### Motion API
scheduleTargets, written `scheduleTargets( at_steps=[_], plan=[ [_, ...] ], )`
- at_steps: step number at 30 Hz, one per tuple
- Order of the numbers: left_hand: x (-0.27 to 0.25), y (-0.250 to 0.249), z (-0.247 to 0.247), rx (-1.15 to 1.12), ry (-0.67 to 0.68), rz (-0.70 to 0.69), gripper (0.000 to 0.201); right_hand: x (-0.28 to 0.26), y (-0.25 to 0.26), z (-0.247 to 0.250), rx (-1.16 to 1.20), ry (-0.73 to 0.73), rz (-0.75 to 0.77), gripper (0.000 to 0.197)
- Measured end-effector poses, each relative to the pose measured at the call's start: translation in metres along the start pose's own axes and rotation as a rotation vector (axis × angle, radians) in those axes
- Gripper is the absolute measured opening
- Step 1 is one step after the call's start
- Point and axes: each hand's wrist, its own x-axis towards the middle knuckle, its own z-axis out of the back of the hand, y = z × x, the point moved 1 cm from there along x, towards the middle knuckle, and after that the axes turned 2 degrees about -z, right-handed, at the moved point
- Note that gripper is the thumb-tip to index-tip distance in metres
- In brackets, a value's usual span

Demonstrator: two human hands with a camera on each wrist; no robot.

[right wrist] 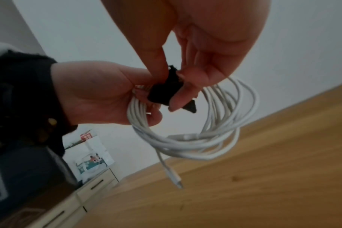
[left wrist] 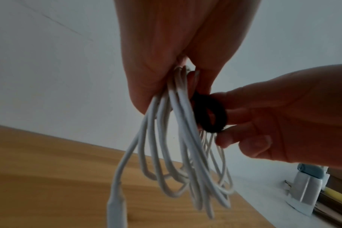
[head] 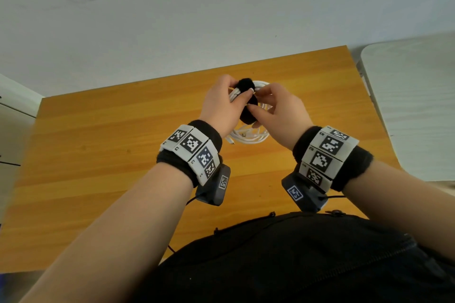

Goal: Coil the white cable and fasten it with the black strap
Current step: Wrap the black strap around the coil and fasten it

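**Spotter:** Where are we?

**Operator:** Coiling looks done, I'm into the fastening. Nearest me, my left hand (head: 222, 103) is clamped round the gathered side of the white cable (right wrist: 195, 143), thumb on top, holding the loops together above the wooden table (head: 98, 155). My right hand (head: 280, 110) pinches the black strap (left wrist: 209, 114) between thumb and fingers, right against the bundle.

**Spotter:** Strap closed yet?

**Operator:** I'd say not. It's curled round the cable where my left hand holds it, but a loose tail pokes out past my right fingers (right wrist: 178, 98) (wrist view shows it best). Next move, I reckon: pull that tail snug and press it onto itself without letting the loops spring.

**Spotter:** How's it feel?

**Operator:** Cable's smooth, round, rubbery-looking, hanging in slack uneven loops with a plug end (right wrist: 176, 179) dangling. Strap's fuzzy, soft, matte. Beyond it, glossy grained tabletop, then a plain pale wall (head: 221, 7)
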Motion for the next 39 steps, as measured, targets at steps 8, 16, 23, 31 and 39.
scheduleTargets(
  at_steps=[8,16,23,31,39],
  plan=[
    [-0.003,-0.002,-0.001,-0.072,0.003,0.077,0.03,0.001,0.004,-0.002,-0.022,-0.018,-0.03,0.025],
    [-0.006,0.001,0.0,-0.053,-0.002,0.086,0.033,0.002,0.003,0.006,-0.042,0.02,-0.104,0.015],
    [-0.006,0.003,-0.004,-0.039,-0.029,0.075,0.032,0.002,-0.001,0.012,0.191,-0.058,-0.201,0.022],
    [-0.01,-0.001,-0.01,-0.08,-0.023,0.11,0.031,0.0,0.006,0.016,0.387,0.027,-0.341,0.008],
    [-0.006,0.001,-0.008,-0.12,-0.122,0.13,0.032,-0.001,0.002,0.019,0.02,0.152,-0.326,0.01]
  ],
)
